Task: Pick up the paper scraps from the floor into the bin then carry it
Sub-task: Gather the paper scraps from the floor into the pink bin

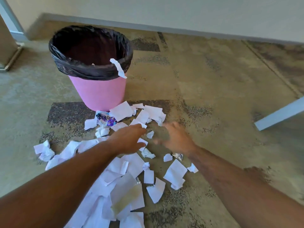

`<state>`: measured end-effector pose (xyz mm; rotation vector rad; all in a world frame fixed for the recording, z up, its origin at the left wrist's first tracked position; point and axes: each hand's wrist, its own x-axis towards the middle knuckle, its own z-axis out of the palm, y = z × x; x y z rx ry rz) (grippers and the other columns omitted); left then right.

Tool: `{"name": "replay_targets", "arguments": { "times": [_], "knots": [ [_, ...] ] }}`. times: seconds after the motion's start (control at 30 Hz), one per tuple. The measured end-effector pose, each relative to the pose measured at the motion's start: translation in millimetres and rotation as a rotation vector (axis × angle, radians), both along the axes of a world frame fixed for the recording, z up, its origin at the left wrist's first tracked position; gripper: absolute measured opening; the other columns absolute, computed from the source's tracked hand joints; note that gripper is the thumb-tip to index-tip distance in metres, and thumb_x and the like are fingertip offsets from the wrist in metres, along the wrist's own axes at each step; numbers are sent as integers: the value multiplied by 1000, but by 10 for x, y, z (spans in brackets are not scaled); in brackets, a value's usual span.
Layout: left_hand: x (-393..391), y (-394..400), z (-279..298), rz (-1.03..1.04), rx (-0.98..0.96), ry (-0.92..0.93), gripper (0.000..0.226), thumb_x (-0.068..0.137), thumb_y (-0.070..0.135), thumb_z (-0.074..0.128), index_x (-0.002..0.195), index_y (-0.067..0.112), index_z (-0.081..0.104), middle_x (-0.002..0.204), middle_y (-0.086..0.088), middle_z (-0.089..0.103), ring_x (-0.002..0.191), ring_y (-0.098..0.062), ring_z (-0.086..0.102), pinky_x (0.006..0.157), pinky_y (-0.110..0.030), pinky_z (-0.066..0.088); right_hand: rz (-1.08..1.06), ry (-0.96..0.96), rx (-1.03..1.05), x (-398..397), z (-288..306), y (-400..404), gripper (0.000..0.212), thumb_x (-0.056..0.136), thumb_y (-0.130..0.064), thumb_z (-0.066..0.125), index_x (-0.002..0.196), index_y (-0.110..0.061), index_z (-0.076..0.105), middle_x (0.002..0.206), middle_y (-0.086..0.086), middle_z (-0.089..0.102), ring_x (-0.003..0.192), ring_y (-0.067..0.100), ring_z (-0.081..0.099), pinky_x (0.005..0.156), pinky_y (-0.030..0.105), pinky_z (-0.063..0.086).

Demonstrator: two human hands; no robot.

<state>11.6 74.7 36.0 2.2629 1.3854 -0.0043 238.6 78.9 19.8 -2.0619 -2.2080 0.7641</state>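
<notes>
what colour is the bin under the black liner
Pink: the bin shows a plain pink wall below the black liner, seen in the head view.

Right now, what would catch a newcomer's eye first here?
The pink bin with its black liner stands at upper left, one scrap draped over its rim. White paper scraps litter the carpet in front of it, and both hands, left and right, reach over them.
</notes>
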Motion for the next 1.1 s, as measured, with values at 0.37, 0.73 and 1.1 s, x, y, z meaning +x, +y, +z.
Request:
{"name": "replay_targets", "arguments": {
  "times": [0.37, 0.73, 1.1],
  "knots": [
    [270, -277, -861, -23, -87, 368, 148, 43, 99, 57, 157, 36, -15, 163, -11, -29, 151, -37, -21, 117, -69, 10, 100, -329, -389, 831, -595, -928, 152, 50, -71, 85, 153, -42, -24, 163, 7, -33, 153, 39, -16, 118, 61, 23],
    [784, -687, -944, -84, -179, 327, 152, 44, 94, 65, 154, 36, -23, 165, -8, -25, 151, -40, -21, 113, -71, 18, 48, -298, -259, 624, -613, -992, 149, 56, -60, 91, 154, -43, -20, 165, 12, -23, 153, 44, -8, 113, 60, 31],
    [1020, -1010, -998, -111, -125, 383, 146, 59, 79, 75, 157, 22, -16, 164, -16, -21, 149, -48, -18, 113, -69, 24, 122, -289, -145, 547, -684, -1008, 108, 72, -55, 83, 157, -39, 18, 163, 8, 9, 144, 36, 17, 106, 51, 43]
  ]
}}
